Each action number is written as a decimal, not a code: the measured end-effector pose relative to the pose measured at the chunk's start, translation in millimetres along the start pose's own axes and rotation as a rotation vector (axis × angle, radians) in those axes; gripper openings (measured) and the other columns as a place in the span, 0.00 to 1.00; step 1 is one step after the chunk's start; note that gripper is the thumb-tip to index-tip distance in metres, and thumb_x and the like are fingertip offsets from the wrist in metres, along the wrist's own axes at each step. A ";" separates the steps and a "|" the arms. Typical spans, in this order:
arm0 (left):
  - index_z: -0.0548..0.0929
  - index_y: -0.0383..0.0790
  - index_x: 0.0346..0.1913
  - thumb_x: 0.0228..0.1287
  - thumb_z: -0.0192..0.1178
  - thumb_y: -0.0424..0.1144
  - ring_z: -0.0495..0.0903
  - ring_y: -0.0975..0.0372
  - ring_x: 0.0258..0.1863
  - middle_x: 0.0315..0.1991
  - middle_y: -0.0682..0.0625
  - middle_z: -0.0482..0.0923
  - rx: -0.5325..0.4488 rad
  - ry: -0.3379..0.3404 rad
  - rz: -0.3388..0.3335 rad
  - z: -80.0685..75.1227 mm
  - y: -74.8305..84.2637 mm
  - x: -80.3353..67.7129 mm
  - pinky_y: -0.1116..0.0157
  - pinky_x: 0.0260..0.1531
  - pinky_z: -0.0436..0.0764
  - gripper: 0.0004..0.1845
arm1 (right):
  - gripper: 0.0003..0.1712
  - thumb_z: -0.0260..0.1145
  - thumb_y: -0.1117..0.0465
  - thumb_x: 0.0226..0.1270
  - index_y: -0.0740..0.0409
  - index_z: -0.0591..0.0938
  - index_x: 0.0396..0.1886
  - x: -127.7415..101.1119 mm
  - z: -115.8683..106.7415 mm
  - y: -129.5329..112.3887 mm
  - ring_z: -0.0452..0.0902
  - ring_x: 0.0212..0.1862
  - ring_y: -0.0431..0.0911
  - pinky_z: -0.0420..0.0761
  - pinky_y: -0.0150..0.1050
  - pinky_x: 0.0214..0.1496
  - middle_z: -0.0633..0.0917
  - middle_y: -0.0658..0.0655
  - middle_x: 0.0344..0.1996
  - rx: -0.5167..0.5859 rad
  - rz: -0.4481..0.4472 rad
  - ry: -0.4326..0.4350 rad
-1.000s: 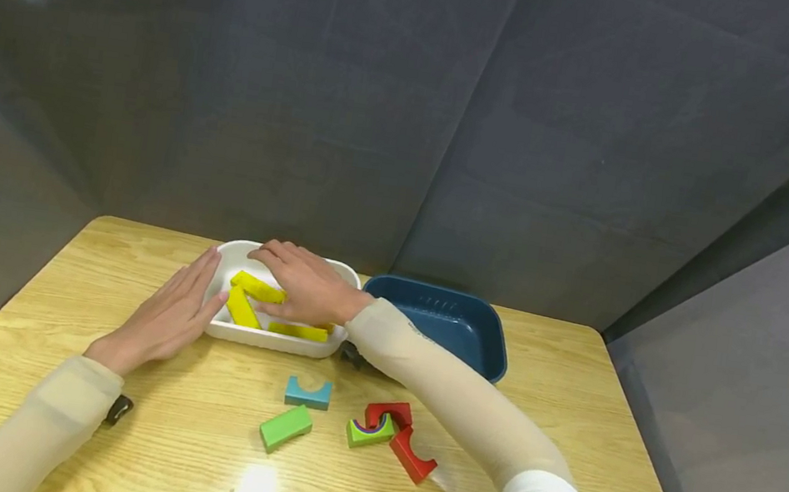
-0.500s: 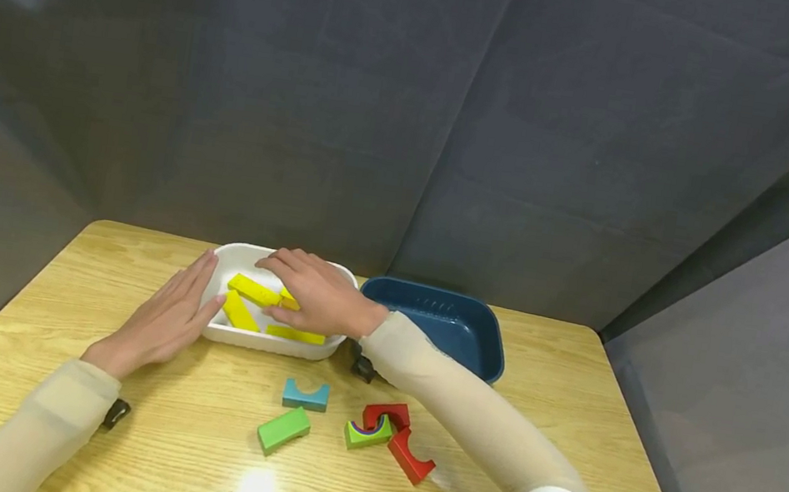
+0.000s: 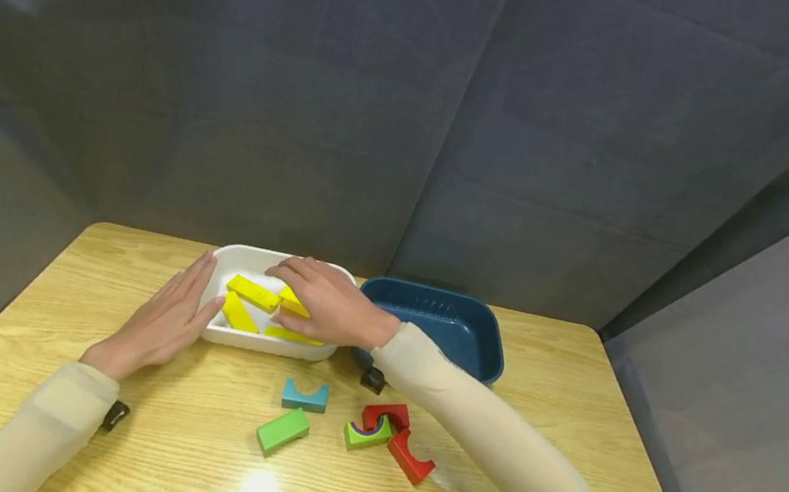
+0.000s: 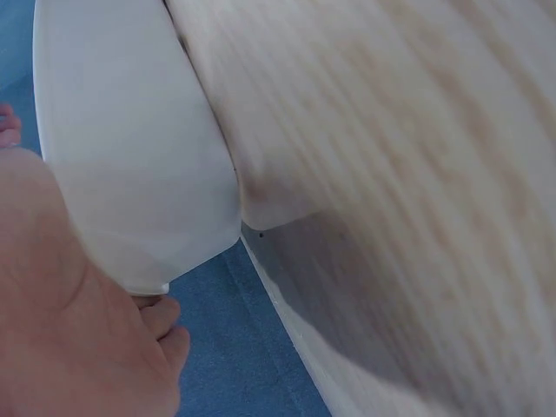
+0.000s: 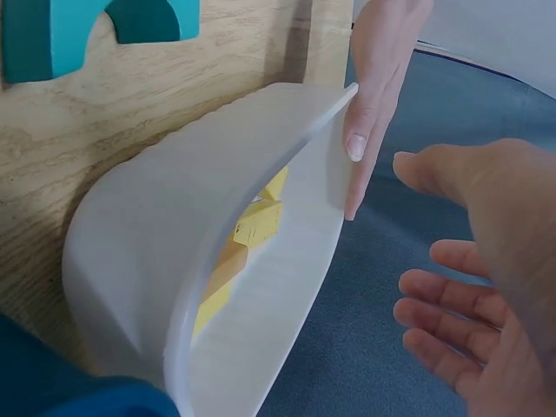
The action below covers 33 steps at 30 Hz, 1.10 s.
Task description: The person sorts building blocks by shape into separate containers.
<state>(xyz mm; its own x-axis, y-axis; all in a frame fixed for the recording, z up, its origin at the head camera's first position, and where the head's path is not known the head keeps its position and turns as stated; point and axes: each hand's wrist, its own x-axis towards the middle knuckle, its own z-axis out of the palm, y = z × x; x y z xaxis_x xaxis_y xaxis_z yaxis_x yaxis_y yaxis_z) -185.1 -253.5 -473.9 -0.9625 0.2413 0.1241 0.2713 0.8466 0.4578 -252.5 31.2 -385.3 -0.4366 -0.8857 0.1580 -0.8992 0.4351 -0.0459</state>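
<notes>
Head view: white tray (image 3: 260,341) at about 11 o'clock from the tabletop (image 3: 184,452) centre, touching the blue tray (image 3: 480,334) on its 3 o'clock side. Several yellow blocks (image 3: 253,293) lying loose inside, criss-crossed rather than stacked. Left hand (image 3: 160,320) flat, fingers straight and together, pressed against the tray's 9 o'clock wall. Right hand (image 3: 325,308) hovering over the 3 o'clock half, fingers relaxed and spread, gripping nothing visible; contact with the blocks beneath not discernible. Toward 6 o'clock of the tray, well apart: teal arch block (image 3: 305,396), green block (image 3: 283,430), red arch pieces (image 3: 405,441).

Left wrist view: blurred. Smooth white tray (image 4: 130,156) wall close up, palm and fingers of left hand (image 4: 78,339) against it, wood grain beside.

Right wrist view: white tray (image 5: 174,287) rim seen edge-on, yellow blocks (image 5: 252,230) within, left hand (image 5: 373,95) fingertips straight along the far rim, right hand (image 5: 486,287) open above, fingers apart.

Judged handling: thin moulded plastic, light and fairly stiff, smooth enough to slide on the wood. Blocks rigid, light, likely to shift or rattle if tilted. Best hold probably at the rolled rim on opposite short ends, kept level; blocks themselves easily pinched across their narrow sides.
</notes>
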 end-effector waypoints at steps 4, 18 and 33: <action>0.36 0.30 0.86 0.89 0.40 0.55 0.39 0.39 0.86 0.88 0.35 0.31 0.005 -0.015 -0.015 -2.5 -1.4 -0.6 0.41 0.84 0.42 0.43 | 0.36 0.70 0.44 0.76 0.55 0.74 0.76 -3.4 0.0 -0.9 0.76 0.70 0.47 0.73 0.41 0.77 0.79 0.53 0.70 0.003 -0.005 0.014; 0.37 0.29 0.86 0.89 0.39 0.55 0.38 0.40 0.86 0.88 0.36 0.31 -0.004 -0.013 0.002 -2.6 -4.9 1.0 0.40 0.84 0.42 0.43 | 0.36 0.71 0.45 0.76 0.56 0.74 0.76 -29.4 -1.1 1.3 0.72 0.73 0.49 0.70 0.42 0.79 0.79 0.54 0.69 0.005 0.022 0.040; 0.36 0.30 0.86 0.88 0.41 0.54 0.37 0.40 0.87 0.88 0.37 0.29 0.012 -0.027 -0.016 -5.9 -9.6 5.4 0.40 0.84 0.41 0.43 | 0.38 0.73 0.46 0.74 0.56 0.73 0.76 -80.9 -1.3 13.4 0.72 0.70 0.49 0.72 0.46 0.77 0.77 0.54 0.70 0.064 0.126 0.101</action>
<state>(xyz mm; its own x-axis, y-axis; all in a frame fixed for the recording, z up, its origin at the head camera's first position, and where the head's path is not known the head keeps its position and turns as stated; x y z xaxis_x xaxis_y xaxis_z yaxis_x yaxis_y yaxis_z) -192.9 -263.1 -472.5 -0.9663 0.2401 0.0928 0.2559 0.8562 0.4489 -229.2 108.8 -397.4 -0.5441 -0.8025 0.2448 -0.8388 0.5277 -0.1343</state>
